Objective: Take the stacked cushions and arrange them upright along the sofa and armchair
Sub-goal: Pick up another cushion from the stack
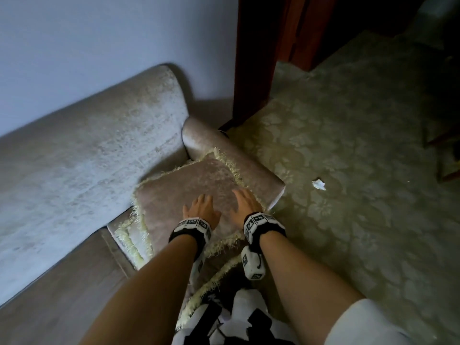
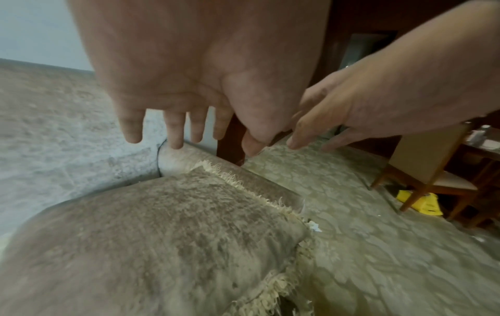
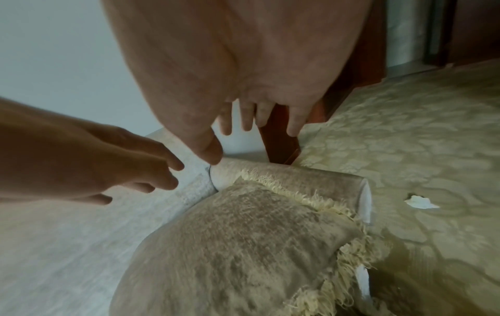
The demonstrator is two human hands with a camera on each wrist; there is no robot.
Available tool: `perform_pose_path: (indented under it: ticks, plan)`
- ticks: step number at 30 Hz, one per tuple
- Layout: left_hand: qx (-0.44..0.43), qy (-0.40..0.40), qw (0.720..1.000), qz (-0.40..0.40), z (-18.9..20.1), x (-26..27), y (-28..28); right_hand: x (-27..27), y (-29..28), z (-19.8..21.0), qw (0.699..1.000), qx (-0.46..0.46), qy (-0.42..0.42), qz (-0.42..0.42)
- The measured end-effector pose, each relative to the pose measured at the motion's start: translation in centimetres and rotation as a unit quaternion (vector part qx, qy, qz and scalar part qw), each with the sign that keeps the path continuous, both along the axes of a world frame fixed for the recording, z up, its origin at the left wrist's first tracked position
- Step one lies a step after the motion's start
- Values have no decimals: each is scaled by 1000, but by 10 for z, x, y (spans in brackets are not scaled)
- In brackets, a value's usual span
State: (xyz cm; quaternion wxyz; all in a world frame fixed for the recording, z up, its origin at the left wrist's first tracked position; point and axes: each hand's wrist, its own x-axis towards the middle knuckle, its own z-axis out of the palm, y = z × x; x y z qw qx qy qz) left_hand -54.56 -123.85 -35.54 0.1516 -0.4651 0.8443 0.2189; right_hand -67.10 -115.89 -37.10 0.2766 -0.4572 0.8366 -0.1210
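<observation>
Beige cushions with cream fringe lie stacked flat at the sofa's end against the armrest (image 1: 239,158). The top cushion (image 1: 189,185) (image 2: 162,235) (image 3: 243,245) covers the others; a lower cushion's fringe (image 1: 129,237) sticks out at the left. My left hand (image 1: 199,207) (image 2: 194,128) hovers just above the top cushion's near part, fingers straight and spread, holding nothing. My right hand (image 1: 245,202) (image 3: 249,117) hovers beside it near the cushion's right edge, also spread and holding nothing. The sofa backrest (image 1: 87,158) runs along the left.
A patterned carpet (image 1: 348,170) lies to the right, with a crumpled white paper (image 1: 319,184) on it near the armrest. A dark wooden door frame (image 1: 254,70) stands behind the armrest. A wooden chair (image 2: 422,177) and a yellow object (image 2: 422,203) are farther right.
</observation>
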Motion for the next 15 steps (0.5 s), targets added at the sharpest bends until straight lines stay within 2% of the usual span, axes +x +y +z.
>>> perform_pose_path:
  ticks: [7,11,15]
  plan:
    - [-12,-30,994,103,-5,21,-9,2,-34,-21,990,40,-42,128]
    - [6,-44,986,162,-26,39,-3,10,-45,-37,973,122,-5,197]
    - [21,-66,979,190,-57,52,12,16,-48,-64,956,151,17,249]
